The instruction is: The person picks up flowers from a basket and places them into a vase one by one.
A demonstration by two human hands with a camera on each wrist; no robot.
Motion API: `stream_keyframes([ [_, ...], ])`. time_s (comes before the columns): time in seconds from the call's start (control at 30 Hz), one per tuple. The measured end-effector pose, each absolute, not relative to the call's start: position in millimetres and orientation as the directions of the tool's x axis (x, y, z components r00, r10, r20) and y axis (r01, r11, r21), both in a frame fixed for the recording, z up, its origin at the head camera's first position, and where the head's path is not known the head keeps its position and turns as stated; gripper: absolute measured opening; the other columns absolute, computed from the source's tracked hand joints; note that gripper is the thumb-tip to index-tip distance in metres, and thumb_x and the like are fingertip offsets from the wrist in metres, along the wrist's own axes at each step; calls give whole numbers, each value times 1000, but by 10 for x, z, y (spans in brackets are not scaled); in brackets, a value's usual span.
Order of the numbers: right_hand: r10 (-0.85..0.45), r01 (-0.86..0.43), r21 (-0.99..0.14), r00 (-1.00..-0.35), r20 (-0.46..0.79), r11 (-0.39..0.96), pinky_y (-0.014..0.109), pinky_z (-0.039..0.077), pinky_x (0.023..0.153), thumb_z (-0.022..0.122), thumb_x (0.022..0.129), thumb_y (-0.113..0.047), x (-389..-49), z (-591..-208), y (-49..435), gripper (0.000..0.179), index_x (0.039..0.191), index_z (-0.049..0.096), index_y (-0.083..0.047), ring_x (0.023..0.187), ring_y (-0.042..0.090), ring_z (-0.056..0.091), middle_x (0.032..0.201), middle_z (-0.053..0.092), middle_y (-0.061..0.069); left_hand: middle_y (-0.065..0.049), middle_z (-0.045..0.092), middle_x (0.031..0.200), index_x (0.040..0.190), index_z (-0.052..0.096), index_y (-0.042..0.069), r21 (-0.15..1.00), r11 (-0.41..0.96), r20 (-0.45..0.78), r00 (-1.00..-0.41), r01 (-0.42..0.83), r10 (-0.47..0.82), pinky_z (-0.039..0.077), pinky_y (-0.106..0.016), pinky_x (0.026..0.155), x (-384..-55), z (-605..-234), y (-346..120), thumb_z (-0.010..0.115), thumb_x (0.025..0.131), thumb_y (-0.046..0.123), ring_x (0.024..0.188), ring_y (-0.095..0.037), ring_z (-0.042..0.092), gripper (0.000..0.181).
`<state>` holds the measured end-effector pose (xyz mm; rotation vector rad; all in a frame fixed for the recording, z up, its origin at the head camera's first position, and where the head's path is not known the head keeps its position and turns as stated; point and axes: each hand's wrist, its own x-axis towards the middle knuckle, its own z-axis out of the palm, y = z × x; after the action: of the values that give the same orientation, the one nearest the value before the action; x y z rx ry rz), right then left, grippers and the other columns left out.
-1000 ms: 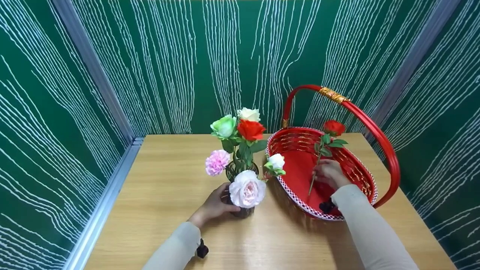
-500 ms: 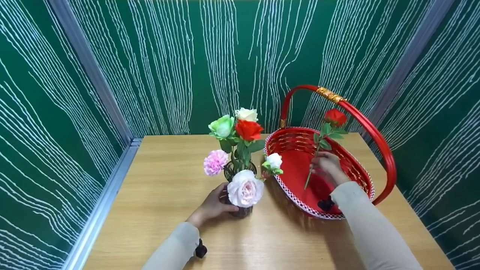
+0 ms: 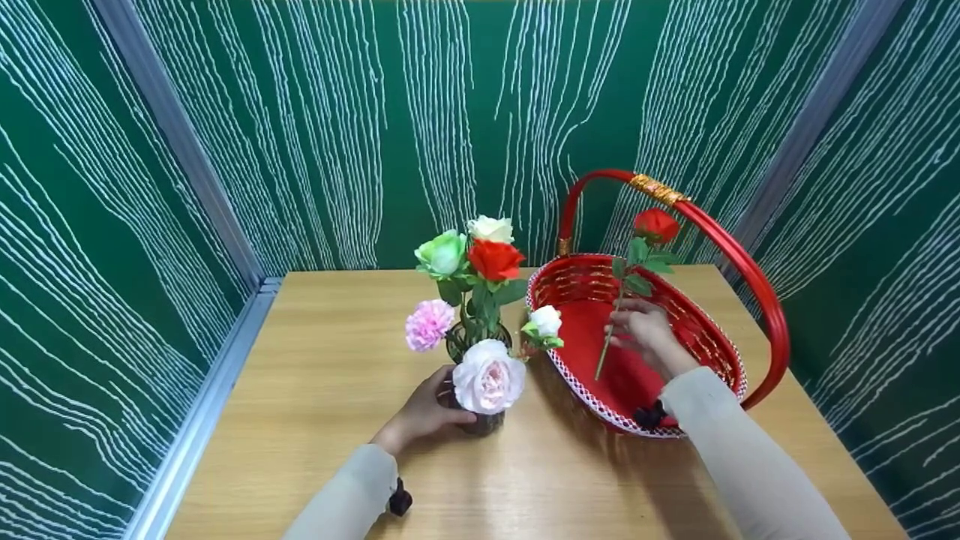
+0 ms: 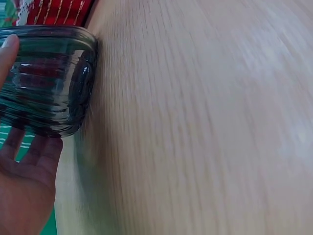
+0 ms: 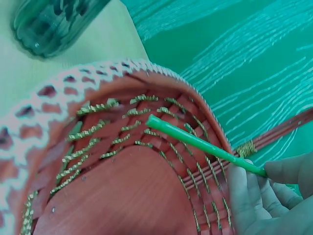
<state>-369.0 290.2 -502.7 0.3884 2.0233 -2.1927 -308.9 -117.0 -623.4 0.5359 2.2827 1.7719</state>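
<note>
My left hand (image 3: 429, 409) holds the dark glass vase (image 4: 54, 81) around its lower side, thumb and fingers on opposite sides in the left wrist view. Out of the vase rise a red rose (image 3: 496, 260), a green rose (image 3: 442, 253), a cream rose (image 3: 491, 229), a pink carnation (image 3: 430, 325), a pale pink rose (image 3: 489, 376) and a small white rose (image 3: 545, 321). Over the red basket (image 3: 574, 375), my right hand (image 3: 646, 334) pinches the stem (image 5: 205, 145) of another red rose (image 3: 656, 225), its bloom up and the cut end pointing down-left.
The basket's tall red handle (image 3: 750, 274) arches over its right side, wrapped in gold at the top. Bare wood of the table (image 3: 330, 337) lies left of the vase. Green walls (image 3: 300, 135) with white streaks close in the back and both sides.
The right hand has lifted the red rose and carried it left, toward the vase. Its stem end has risen off the basket's floor area. The left hand stays on the vase.
</note>
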Motion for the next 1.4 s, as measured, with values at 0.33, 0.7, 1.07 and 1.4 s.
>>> stream_keyframes([
  [0.33, -6, 239, -969, -971, -239, -68, 30, 68, 71, 60, 108, -4, -3535, -4928, 2729, 21, 129, 57, -4, 80, 16, 76, 91, 71, 3, -21, 57, 157, 153, 51, 5, 953, 244, 67, -912, 178, 404, 44, -58, 125, -3105, -6229, -1156, 94, 81, 8, 146, -45, 56, 84],
  [0.7, -76, 212, -973, -976, -205, -87, 30, 67, 67, 62, 106, -1, -3404, -4819, 2522, 22, 127, 59, -3, 77, 17, 74, 89, 72, 3, -20, 61, 153, 151, 53, 5, 960, 218, 71, -910, 173, 409, 47, -55, 124, -3119, -6263, -1174, 94, 81, 7, 146, -45, 56, 81],
  [1.07, -117, 170, -984, -980, -163, -56, 31, 67, 70, 63, 102, 5, -3250, -4898, 2317, 26, 127, 64, 0, 75, 17, 71, 90, 75, 5, -20, 60, 155, 154, 51, 5, 956, 234, 65, -907, 176, 416, 45, -57, 125, -3115, -6252, -1185, 93, 82, 8, 146, -45, 55, 83],
  [1.4, -131, 103, -994, -987, -96, -42, 31, 68, 71, 62, 102, 7, -3187, -4804, 2112, 29, 130, 60, 5, 76, 16, 71, 91, 70, 3, -20, 59, 157, 155, 50, 6, 955, 232, 69, -901, 183, 428, 45, -57, 125, -3084, -6210, -1186, 93, 82, 9, 146, -44, 55, 85],
])
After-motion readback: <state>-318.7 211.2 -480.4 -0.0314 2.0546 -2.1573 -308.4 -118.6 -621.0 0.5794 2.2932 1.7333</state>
